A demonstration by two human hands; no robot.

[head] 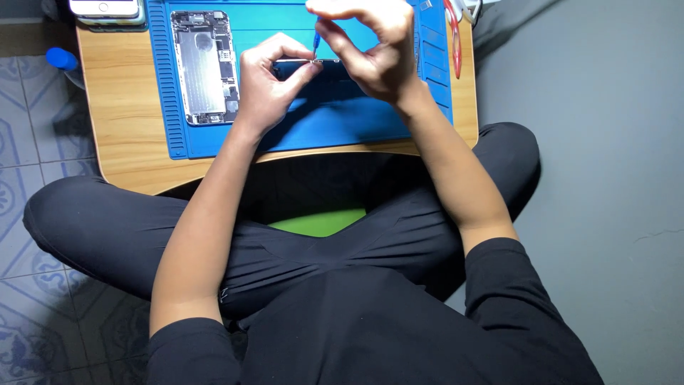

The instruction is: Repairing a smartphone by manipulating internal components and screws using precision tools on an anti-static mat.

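- Two phones are counted left of the fingers: one whole phone [105,8] at the far left corner of the table [121,114], and one opened phone body [204,66], its metal plate and small parts bared, just left of the left hand [265,84].
- One blue cap-like object [60,58] is seen on the tiled floor [43,142], well left of the hands.
- A dark, thin phone panel [313,66] is pinched at its left end by the left hand, thumb and forefinger closed on it; it is held over the blue work mat [335,117].
- One small blue-handled tool [316,39] is clamped between the fingers of the right hand [374,46], its tip down at the panel's upper edge.
- One red-handled tool [454,36] lies right of the right hand, on the mat's edge.
- The table is light wood; a grey floor [598,178] lies to the right.
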